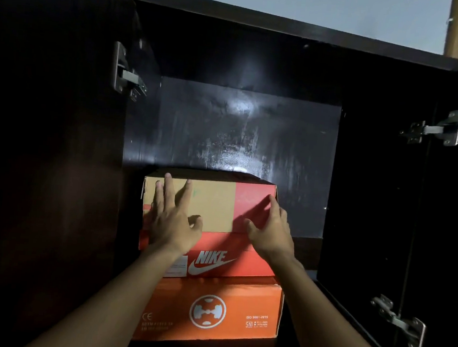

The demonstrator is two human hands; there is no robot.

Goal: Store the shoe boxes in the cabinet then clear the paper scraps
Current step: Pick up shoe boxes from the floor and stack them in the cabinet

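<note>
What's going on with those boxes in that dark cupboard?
A person is storing shoe boxes in a dark cabinet with its doors open. The left hand and right hand press straight fingers against the front of the red and tan Nike box, which sits on an orange box. They seem to be pushing it further in.

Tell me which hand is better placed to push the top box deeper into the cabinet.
Probably left. The left hand lies flat, fingers spread, on the front of the top box; the right hand only touches near its right edge, so pushing there might twist it.
</note>
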